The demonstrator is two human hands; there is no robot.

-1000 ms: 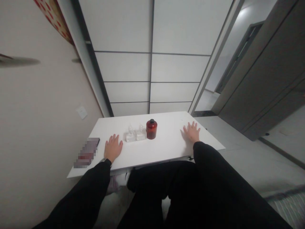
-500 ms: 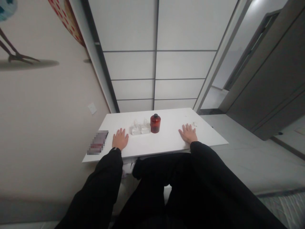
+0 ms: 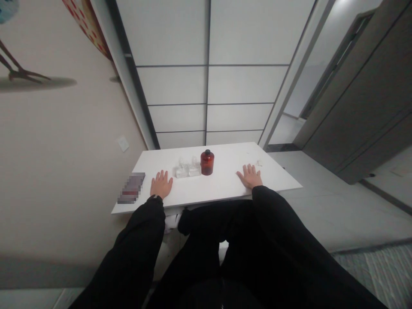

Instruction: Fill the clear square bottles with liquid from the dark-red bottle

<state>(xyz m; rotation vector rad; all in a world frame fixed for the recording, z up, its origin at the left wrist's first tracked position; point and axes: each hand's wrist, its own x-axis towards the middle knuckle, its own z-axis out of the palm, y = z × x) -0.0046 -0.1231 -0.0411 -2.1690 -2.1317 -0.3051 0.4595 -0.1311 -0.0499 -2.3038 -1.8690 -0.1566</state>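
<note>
Palm down on the white table (image 3: 222,186), my left hand (image 3: 161,184) lies with its fingers spread and nothing in it. My right hand (image 3: 250,176) also rests flat on the tabletop, fingers apart and holding nothing. Between the hands stands an amber-red bottle (image 3: 207,164) with a dark cap, upright and with dark contents low inside. Just left of it are clear glass or plastic containers (image 3: 188,170) with rounded tops; their exact kind is hard to make out. A small whitish transparent piece (image 3: 259,163) lies beyond my right fingertips.
A pixelated flat object (image 3: 131,189) lies at the table's left end, beside my left hand. White panelled sliding doors (image 3: 180,86) rise behind the table. The wall with a switch plate (image 3: 122,143) is at the left; a grey door (image 3: 360,98) is at the right.
The camera view has shifted slightly. My right hand's fingers look a little more spread; both hands stay flat on the table and the bottle and clear containers keep their places.
</note>
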